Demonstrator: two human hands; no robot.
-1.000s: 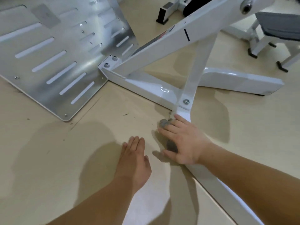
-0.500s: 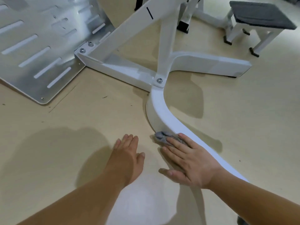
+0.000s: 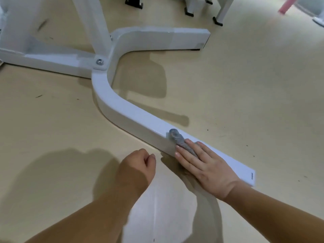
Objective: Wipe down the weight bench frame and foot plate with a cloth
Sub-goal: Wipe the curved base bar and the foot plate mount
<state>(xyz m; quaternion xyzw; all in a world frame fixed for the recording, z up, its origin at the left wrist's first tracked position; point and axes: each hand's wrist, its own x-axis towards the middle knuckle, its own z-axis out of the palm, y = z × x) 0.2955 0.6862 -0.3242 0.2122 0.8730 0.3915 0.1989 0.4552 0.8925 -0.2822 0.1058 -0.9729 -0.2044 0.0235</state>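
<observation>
The white weight bench frame (image 3: 122,111) lies on the floor, its curved base leg running from the bolted joint (image 3: 99,62) toward the lower right. My right hand (image 3: 203,163) lies flat with straight fingers on that leg near its end, pressing a small grey cloth (image 3: 177,137) against the top face. The cloth sticks out ahead of my fingertips. My left hand (image 3: 138,165) sits on the floor just left of the leg, fingers curled into a loose fist, holding nothing. The foot plate is out of view.
A second white base leg (image 3: 166,39) stretches right from the joint. Black-capped feet of other equipment (image 3: 217,21) stand at the top. A pink object (image 3: 284,6) shows at the top right. The beige floor (image 3: 245,93) carries dark specks.
My right hand slid the cloth along the curved leg away from the joint, toward its end. My left hand went from flat on the floor to curled. The foot plate left the view.
</observation>
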